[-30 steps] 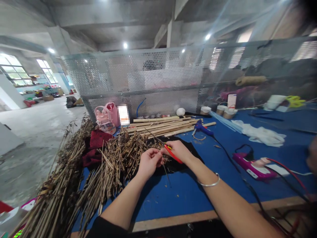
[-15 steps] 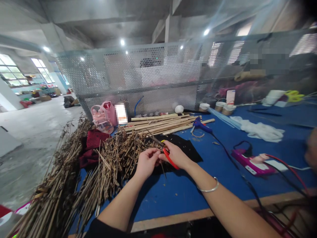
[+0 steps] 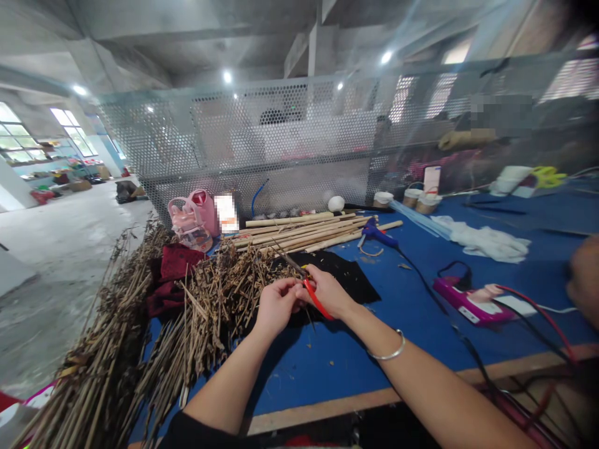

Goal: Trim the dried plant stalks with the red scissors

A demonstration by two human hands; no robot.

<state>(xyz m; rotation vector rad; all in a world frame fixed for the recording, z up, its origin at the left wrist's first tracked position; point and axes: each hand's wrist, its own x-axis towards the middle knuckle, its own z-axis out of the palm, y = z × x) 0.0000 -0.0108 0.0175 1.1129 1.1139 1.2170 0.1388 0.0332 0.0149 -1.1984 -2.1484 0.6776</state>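
Note:
My right hand [image 3: 327,293] is closed round scissors with red handles [image 3: 318,301]; their dark blades point up and to the left, a little apart. My left hand [image 3: 279,305] is pinched closed, its fingertips touching those of my right hand. A thin dried stem [image 3: 312,321] sticks out below the joined fingers; its upper part is hidden by them. Just left of my hands a heap of dried brown stems [image 3: 219,293] covers the table. Under and behind my hands lies a black cloth [image 3: 355,277] with small plant scraps on it.
Pale sticks [image 3: 304,234] lie behind the cloth, beside a blue glue gun [image 3: 377,234]. A purple power strip [image 3: 472,302] with cables is at the right, and white gloves [image 3: 486,240] are behind it. A pink bag [image 3: 203,209] stands before the perforated screen [image 3: 224,143].
The view has shifted slightly. Both hands stay together with the scissors in my right hand; the dried stem below them has barely moved.

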